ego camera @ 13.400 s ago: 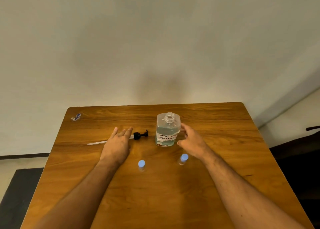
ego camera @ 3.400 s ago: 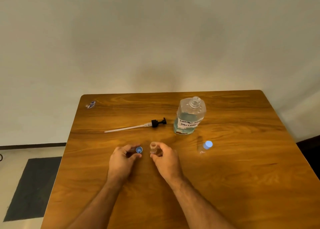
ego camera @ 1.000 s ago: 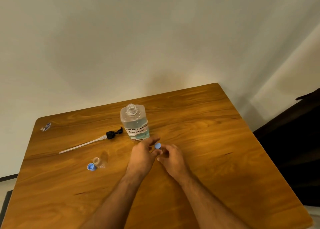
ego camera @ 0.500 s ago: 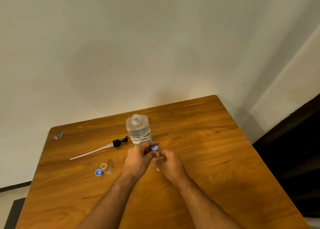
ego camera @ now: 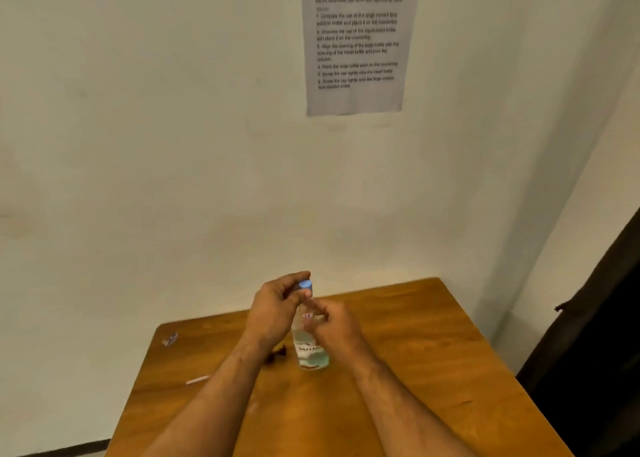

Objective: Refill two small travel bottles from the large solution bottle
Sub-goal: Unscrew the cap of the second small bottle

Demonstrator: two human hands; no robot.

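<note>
While the blue cap point(ego camera: 305, 284) is pinched by the left hand point(ego camera: 273, 309), the small travel bottle point(ego camera: 306, 313) beneath it is clamped by the right hand point(ego camera: 334, 325), raised above the table point(ego camera: 433, 370); at 6 o'clock of both, the large solution bottle point(ego camera: 311, 352) is seen upright

Wooden table point(ego camera: 398, 404) seen; large solution bottle point(ego camera: 310, 351) stood upright mid-table; black pump head point(ego camera: 277, 354), white tube point(ego camera: 197, 380) lain leftward; small wrapper point(ego camera: 170, 339) at far-left corner.

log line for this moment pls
step: uncapping small bottle | left hand: on blue cap | right hand: holds bottle | big bottle: open, on table
</note>
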